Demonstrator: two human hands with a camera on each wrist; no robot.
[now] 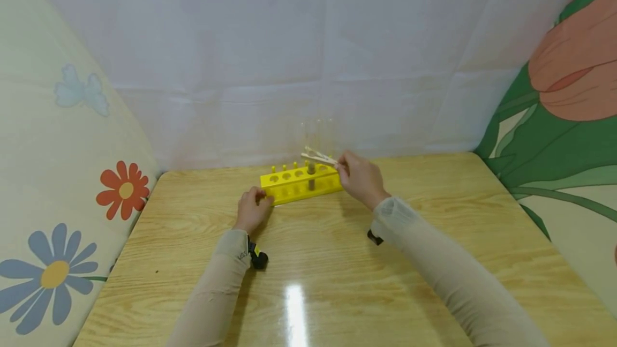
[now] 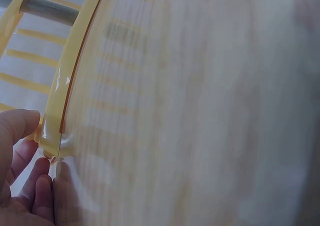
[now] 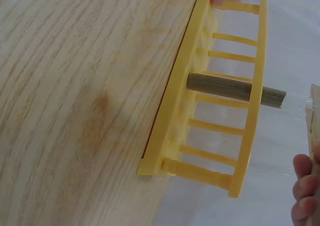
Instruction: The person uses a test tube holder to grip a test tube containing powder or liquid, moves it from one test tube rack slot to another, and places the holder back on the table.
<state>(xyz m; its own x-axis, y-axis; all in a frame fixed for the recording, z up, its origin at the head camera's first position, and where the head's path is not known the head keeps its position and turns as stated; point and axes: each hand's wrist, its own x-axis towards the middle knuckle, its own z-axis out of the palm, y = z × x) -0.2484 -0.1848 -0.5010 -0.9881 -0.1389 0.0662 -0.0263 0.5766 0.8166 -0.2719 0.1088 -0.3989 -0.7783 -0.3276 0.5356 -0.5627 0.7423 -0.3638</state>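
Test-tube rack [image 1: 293,180], one and yellow, stands on the wood-grain counter [image 1: 202,261], its left end held between the bent fingers and thumb of the left hand [image 1: 251,210]. One test tube [image 1: 311,168] with dark grey-brown contents stands upright in it, three holes [image 1: 286,176] showing to its left, while clear glass outlines around it are too faint to count. Right hand [image 1: 362,178], fingers curled tight, grips one wooden test-tube clamp [image 1: 324,159] whose two parted arms reach the tube's upper part; whether they clasp it cannot be told.
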